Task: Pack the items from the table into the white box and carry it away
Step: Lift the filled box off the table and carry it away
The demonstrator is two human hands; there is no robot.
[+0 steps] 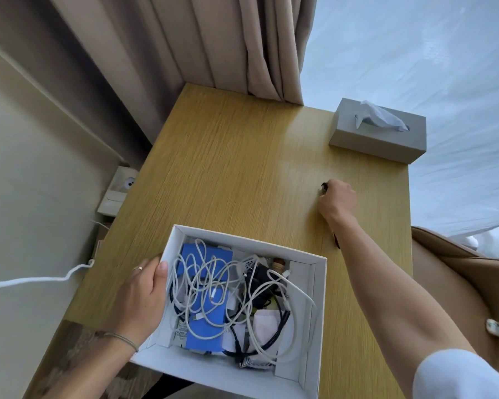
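Bedroom or hotel-type room, lived-in. Beige floor-length curtains behind a wood-grain worktop, grey tissue box on it, white bedding alongside, wall socket with white cable, tan upholstered seat.

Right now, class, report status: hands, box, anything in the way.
Left hand grips white box by its left wall. Right hand pinches small dark item on table. Box holds tangled cables. Tissue box stands apart; path unobstructed.
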